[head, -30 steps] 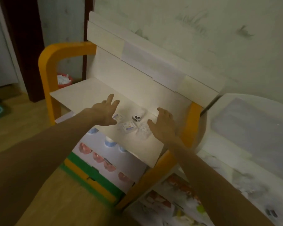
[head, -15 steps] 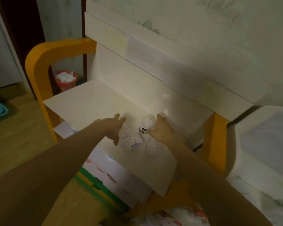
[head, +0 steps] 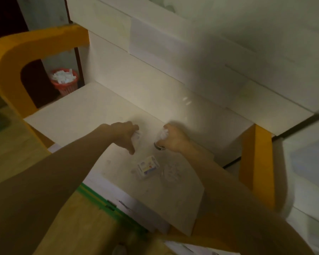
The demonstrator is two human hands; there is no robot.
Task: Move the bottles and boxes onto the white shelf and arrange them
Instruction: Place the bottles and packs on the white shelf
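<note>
A second ago my hands hovered flat above the small things on the white shelf board (head: 77, 115); now both have closed on something. My right hand (head: 174, 138) grips the small white bottle with a dark base (head: 161, 138), tilted, just behind the small white printed cardboard box (head: 148, 166). My left hand (head: 125, 134) pinches a small white item (head: 138, 135), too blurred to name. The crinkled clear packet (head: 170, 172) lies right of that box. I judge the arranging has begun, with those two pieces left.
</note>
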